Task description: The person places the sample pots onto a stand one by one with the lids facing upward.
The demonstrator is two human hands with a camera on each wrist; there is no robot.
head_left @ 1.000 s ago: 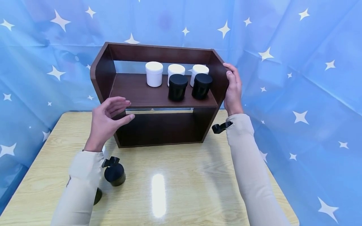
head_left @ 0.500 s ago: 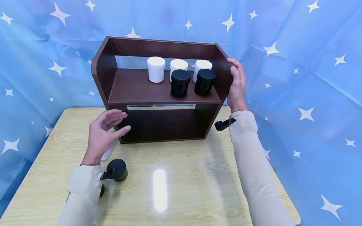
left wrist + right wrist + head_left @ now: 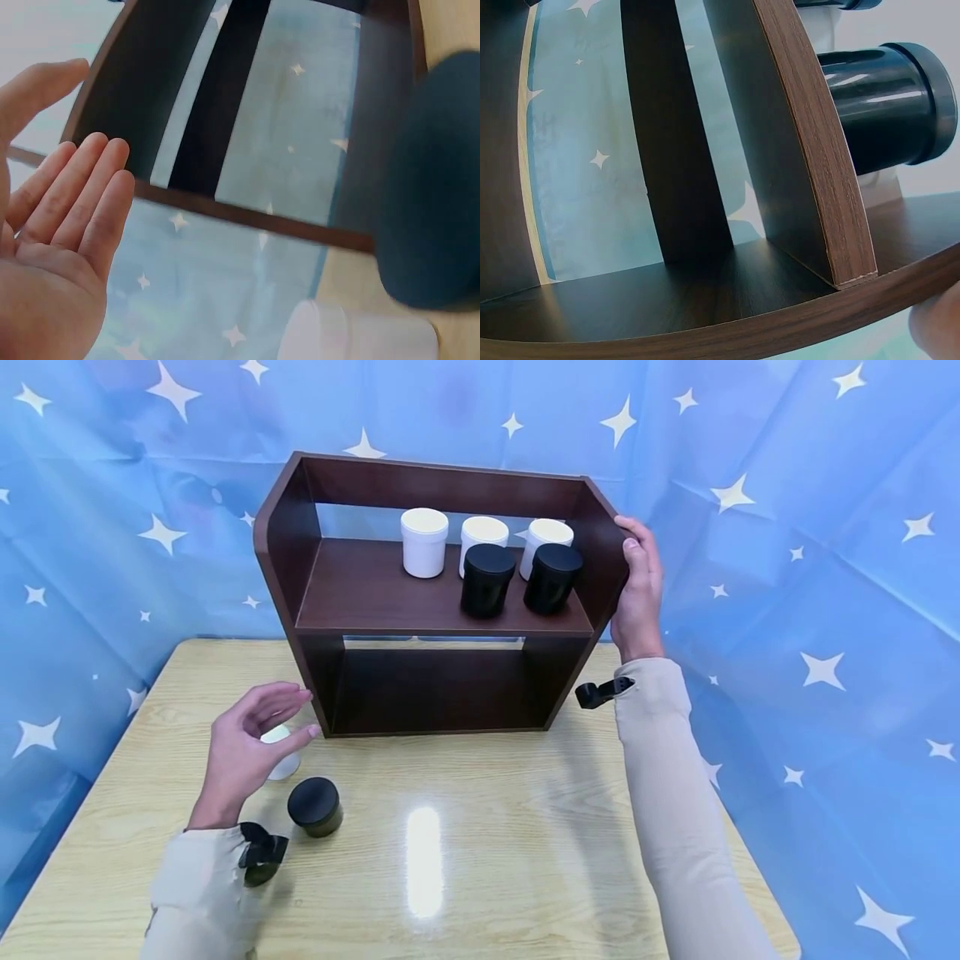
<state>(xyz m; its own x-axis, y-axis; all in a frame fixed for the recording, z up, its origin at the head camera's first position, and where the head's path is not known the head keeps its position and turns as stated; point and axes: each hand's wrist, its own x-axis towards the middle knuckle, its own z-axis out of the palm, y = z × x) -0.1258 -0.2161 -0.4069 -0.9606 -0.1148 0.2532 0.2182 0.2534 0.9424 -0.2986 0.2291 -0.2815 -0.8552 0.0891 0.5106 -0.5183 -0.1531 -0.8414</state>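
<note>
While fingers (image 3: 272, 698) hover, jar (image 3: 287, 767) seems below.

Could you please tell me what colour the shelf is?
The shelf is dark brown, best seen in the head view.

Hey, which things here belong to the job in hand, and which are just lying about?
Likely the job:
shelf, gripped by the right hand
white jars and black jars on it
white jar near the left hand
tabletop black jar

Likely just surroundings:
table
star curtain
</note>
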